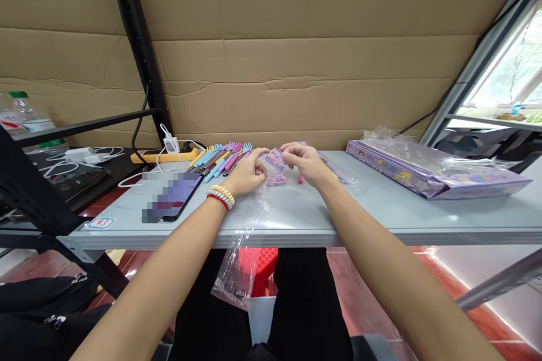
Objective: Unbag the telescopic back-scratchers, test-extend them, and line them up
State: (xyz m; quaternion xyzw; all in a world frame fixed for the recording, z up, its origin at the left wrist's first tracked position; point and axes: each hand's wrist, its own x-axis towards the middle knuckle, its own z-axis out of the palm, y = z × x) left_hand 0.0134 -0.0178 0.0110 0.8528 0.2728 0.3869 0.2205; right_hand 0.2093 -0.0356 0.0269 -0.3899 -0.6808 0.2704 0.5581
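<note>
My right hand pinches the right edge of a small purple printed card, tilted just above the table. My left hand is close by, index finger stretched toward the card's left edge and thumb apart from it; I cannot tell whether it touches the card. Below the card lies a small pink printed piece. A tiny pink object sits under my right fingers. From near my left hand a clear plastic bag hangs over the table's front edge.
Colourful fork-topped pens lie left of my hands, beside a phone and a yellow power strip with a white charger. Purple packaged items lie behind my right hand. A flat purple box with plastic wrap stands at right.
</note>
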